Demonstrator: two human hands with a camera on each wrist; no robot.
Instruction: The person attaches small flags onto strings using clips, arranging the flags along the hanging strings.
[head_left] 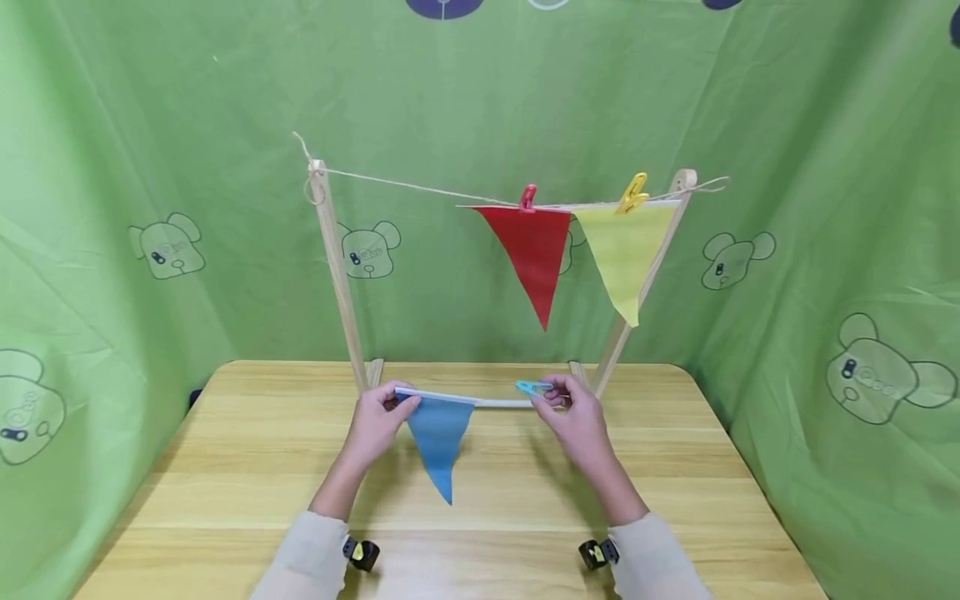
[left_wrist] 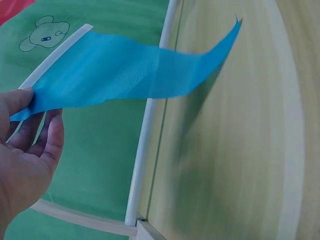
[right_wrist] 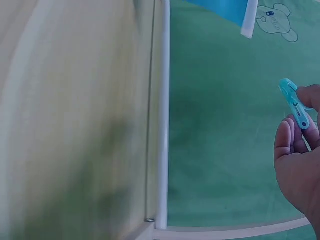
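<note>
While left hand (head_left: pixel 377 419) fingers pinch the blue pennant (head_left: pixel 438 439) by its white band, right hand (head_left: pixel 573 417) fingers pinch a blue clothespin (head_left: pixel 532 387), both just in front of the wooden rack (head_left: pixel 335 267) on the counter (head_left: pixel 225 467).

Blue flag (head_left: pixel 438 437), seemingly turquoise clip (head_left: pixel 532 387)

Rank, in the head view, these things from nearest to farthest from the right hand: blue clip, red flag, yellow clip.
1. blue clip, pinched in the right hand itself.
2. red flag, hanging above the hand.
3. yellow clip, highest, on the string at upper right.
</note>
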